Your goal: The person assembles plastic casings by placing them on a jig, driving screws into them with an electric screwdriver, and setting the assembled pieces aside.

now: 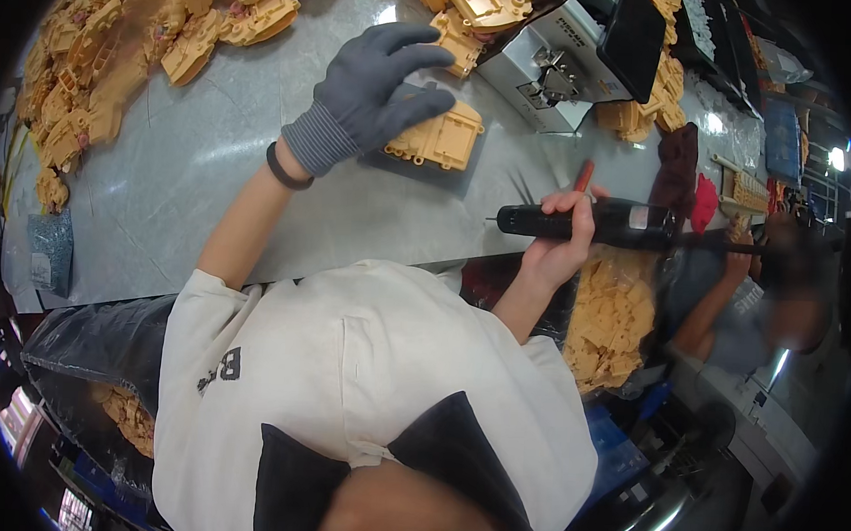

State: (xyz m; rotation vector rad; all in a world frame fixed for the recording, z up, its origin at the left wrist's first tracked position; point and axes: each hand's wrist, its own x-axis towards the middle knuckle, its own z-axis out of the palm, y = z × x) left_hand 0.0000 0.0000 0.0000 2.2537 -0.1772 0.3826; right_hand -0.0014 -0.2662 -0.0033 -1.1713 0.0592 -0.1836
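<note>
My left hand, in a grey knitted glove, hovers with fingers apart and curved. Its thumb reaches over the upper edge of a tan plastic housing; whether it touches cannot be told. The housing lies on a dark flat block on the table. My bare right hand is wrapped round a black electric screwdriver, its thin bit pointing left toward the middle of the table. A slim red handle shows just above that hand's fingers; whether they hold it is unclear.
Tan plastic parts are heaped at the far left of the grey table. A silver boxy device stands beyond the screwdriver. A bag of tan parts is by my right arm. Another person sits at the right.
</note>
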